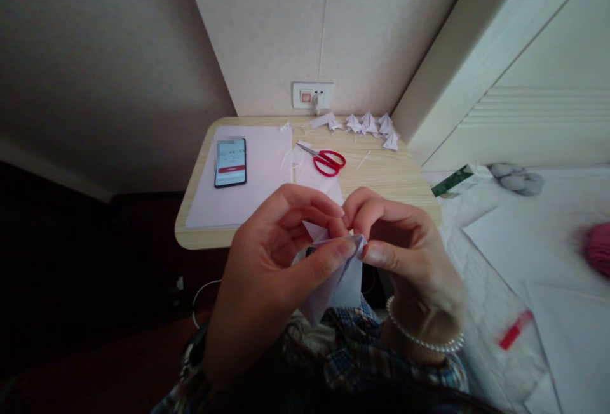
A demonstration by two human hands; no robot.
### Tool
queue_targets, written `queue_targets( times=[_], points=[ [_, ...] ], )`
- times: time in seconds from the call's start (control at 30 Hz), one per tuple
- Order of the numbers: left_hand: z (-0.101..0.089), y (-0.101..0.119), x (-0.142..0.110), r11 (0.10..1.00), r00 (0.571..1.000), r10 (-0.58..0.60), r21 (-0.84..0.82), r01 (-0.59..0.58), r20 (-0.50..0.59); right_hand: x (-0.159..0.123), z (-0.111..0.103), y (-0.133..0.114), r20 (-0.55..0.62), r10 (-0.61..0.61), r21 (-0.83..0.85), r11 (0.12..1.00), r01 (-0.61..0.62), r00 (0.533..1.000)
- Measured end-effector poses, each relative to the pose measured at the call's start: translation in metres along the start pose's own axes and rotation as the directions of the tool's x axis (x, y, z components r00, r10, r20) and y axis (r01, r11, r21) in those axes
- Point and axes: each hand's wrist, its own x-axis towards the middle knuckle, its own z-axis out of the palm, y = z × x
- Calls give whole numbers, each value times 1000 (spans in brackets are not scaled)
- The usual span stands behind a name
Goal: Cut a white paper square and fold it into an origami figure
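A partly folded piece of white paper (351,284) is held up in front of the table's near edge, above my lap. My left hand (290,255) is closed on it, thumb across the front and fingers behind. At the paper's upper right corner, my right hand (400,236) pinches the tip between thumb and index finger. The two hands nearly touch at the fingertips. Part of the paper is hidden behind my left thumb and fingers. Beyond the hands, red-handled scissors (328,161) lie slightly spread on white paper.
On the wooden table (381,179) lie a phone (230,163) on white sheets (267,198) and several folded paper pieces (368,123) along the back. A wall socket (313,95) holds a plug. To the right are a green-and-white box (460,180), paper sheets and pink yarn (599,249).
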Motion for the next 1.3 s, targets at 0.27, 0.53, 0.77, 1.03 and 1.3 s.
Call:
queue_targets(
  times=[0.27,0.53,0.77,1.03,1.3],
  points=[
    [4,6,-1,998,999,13,68,-9,-51,-1,1,-5,-19,-8,-89,996,6,1000],
    [10,13,-2,991,993,-30,123,44,-113,-4,2,-7,-41,19,-139,990,-24,999],
    [5,7,0,997,997,-18,73,23,-68,-4,2,-10,-37,30,-186,982,-37,999],
    [1,5,3,995,996,-70,67,74,-63,-4,4,-14,-72,15,-279,960,-35,997],
    [3,2,1,996,996,-48,74,53,-69,-5,2,-15,-70,31,-303,952,-51,997]
  ],
)
